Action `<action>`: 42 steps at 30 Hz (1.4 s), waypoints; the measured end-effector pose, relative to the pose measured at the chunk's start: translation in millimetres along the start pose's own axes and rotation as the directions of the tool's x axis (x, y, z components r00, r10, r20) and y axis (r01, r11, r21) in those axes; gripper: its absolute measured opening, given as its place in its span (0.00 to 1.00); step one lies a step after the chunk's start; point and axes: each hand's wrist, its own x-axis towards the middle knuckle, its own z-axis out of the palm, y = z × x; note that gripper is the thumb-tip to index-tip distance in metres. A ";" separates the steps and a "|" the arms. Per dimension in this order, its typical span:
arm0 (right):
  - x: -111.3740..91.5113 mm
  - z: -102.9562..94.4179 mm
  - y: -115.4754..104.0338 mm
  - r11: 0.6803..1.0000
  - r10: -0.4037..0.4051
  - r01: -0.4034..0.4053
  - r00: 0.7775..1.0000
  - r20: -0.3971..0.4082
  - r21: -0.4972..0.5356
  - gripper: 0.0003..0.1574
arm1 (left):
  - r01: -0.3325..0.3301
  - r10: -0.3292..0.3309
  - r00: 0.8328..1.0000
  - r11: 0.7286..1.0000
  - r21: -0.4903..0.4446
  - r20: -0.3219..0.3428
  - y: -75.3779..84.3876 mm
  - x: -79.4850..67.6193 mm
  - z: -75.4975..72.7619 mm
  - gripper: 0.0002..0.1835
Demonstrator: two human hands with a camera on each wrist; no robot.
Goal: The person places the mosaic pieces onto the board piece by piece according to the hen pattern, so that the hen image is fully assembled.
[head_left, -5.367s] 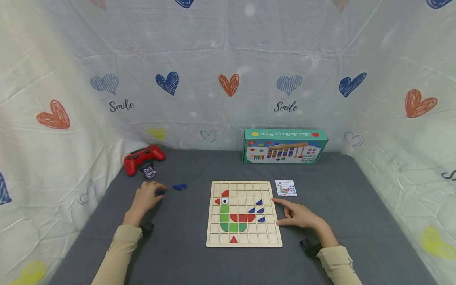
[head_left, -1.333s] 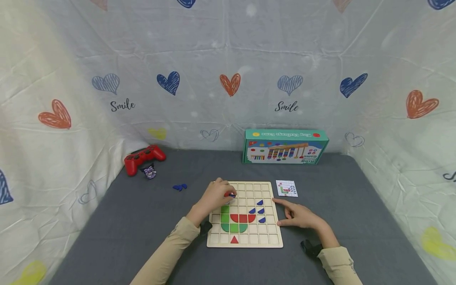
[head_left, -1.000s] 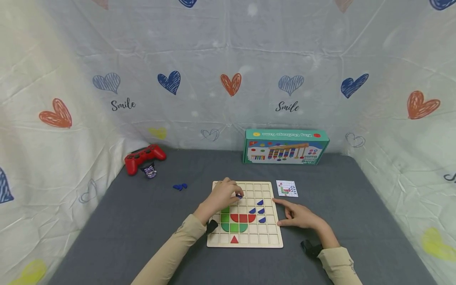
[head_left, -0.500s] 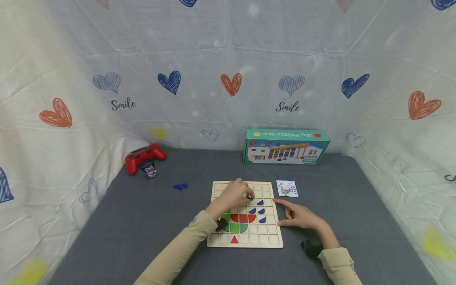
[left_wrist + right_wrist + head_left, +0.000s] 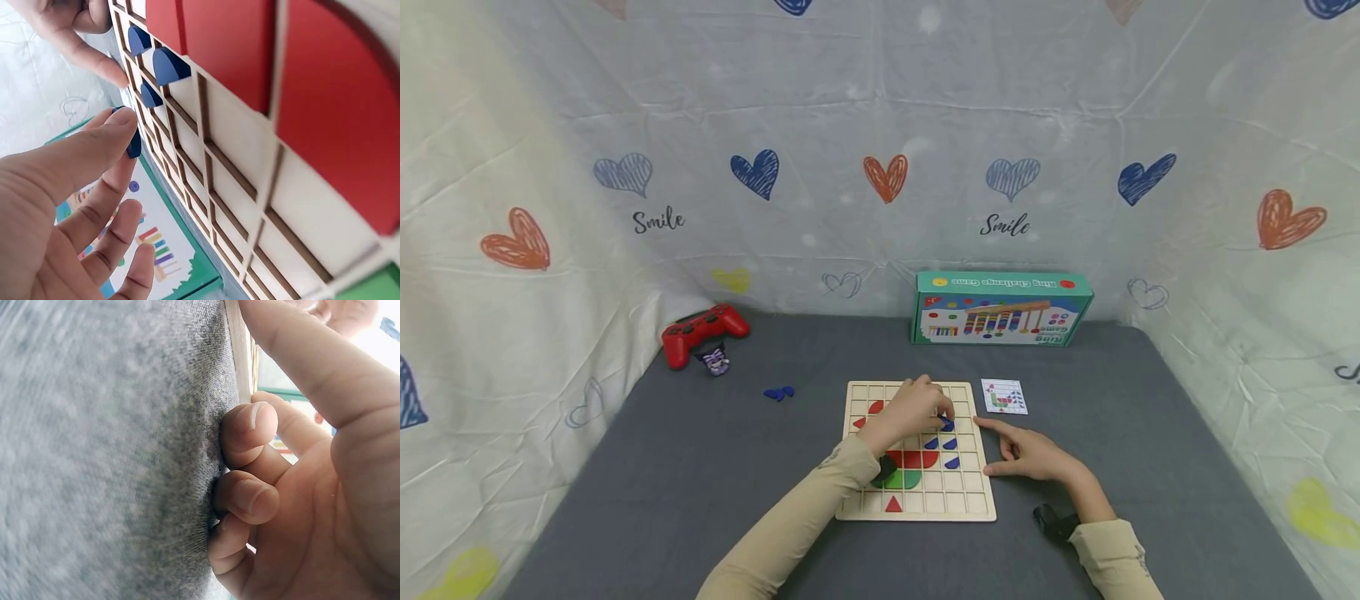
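In the head view my left hand (image 5: 910, 415) hovers over the upper right of the wooden grid board (image 5: 973, 502). Its thumb and index finger pinch a small blue puzzle piece (image 5: 134, 147), seen clearly in the left wrist view. Below those fingertips, several blue pieces (image 5: 952, 463) sit in the board's cells. Red pieces (image 5: 912, 459) and green pieces (image 5: 902, 479) fill other cells, partly covered by the left hand and forearm. My right hand (image 5: 1033, 454) touches the board's right edge with index fingertip and thumb; the right wrist view shows its other fingers bent on the cloth.
Loose blue pieces (image 5: 778, 393) lie on the grey cloth left of the board. A small pattern card (image 5: 1003, 397) is at the board's upper right. Farther back are a green game box (image 5: 1002, 308), a red game controller (image 5: 703, 333) and a small purple patterned item (image 5: 715, 361).
My left hand came from the loose blue pieces onto the board, then slid rightward across it with a blue piece, reaching the placed blue ones. The right hand stays put.
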 end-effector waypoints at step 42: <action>-1.0 -2.3 -3.1 1.000 -0.018 0.018 1.000 0.001 0.005 0.47 | -0.004 0.004 0.999 1.000 -0.003 0.044 17.6 17.1 12.8 0.10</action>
